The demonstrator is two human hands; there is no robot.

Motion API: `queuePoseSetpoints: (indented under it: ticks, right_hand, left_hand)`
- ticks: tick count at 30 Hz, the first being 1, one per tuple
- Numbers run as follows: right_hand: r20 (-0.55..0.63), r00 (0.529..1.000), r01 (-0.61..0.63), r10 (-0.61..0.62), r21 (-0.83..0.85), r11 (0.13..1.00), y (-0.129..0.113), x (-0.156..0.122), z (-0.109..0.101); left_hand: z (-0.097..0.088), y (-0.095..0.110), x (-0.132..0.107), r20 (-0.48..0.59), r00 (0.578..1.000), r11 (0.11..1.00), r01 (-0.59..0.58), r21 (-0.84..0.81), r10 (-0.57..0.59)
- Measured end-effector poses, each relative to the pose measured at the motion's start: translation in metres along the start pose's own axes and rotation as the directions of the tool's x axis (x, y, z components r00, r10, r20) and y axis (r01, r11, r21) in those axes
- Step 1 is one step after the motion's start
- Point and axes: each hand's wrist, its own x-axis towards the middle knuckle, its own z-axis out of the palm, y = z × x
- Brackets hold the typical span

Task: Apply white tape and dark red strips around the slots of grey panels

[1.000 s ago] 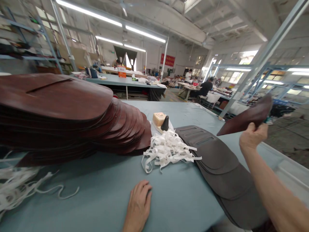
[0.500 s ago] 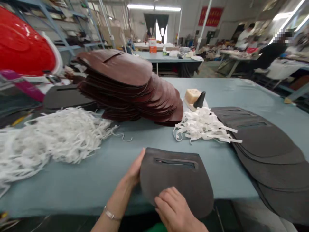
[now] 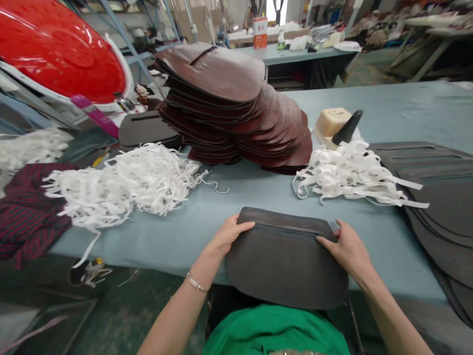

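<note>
And here's the dark grey slotted panel (image 3: 288, 266), dead centre of our clock, its near edge jutting past the desk (image 3: 181, 241) above the green shirt (image 3: 275, 330). Left hand (image 3: 228, 235) at ten, right hand (image 3: 349, 249) at two: both have their fingers gripping the panel, thumbs on top near the slot's ends. Straight up to eleven, a hefty stack of brown panels (image 3: 225, 74) blocks part of the view to the far desk (image 3: 281, 55). At one, the cream block (image 3: 328, 125) and, just beside it, the black cone (image 3: 347, 128). Half past one, white strips (image 3: 343, 170), loose ends trailing across the fanned grey panels (image 3: 443, 202) at half past two! Over to ten, a bigger strip heap (image 3: 129, 190), the striped cloth (image 3: 33, 212) out at nine.
</note>
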Motion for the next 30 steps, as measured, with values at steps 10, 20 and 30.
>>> queuePoseSetpoints:
  ticks: [10, 20, 30]
  right_hand:
    - [0.637, 0.765, -0.587, -0.092, 0.749, 0.307, -0.026, -0.004, -0.023]
    - [0.638, 0.686, -0.65, -0.348, 0.754, 0.101, -0.009, -0.01, -0.013]
    - [0.63, 0.737, -0.58, -0.245, 0.775, 0.249, -0.026, -0.028, -0.019]
  left_hand:
    - [-0.017, -0.001, -0.02, 0.127, 0.987, 0.948, 0.134, -0.288, -0.101]
    - [-0.027, -0.011, -0.027, 0.213, 0.976, 0.897, 0.134, -0.421, -0.046]
    - [-0.019, 0.001, -0.046, 0.115, 0.992, 0.991, 0.067, -0.115, -0.054]
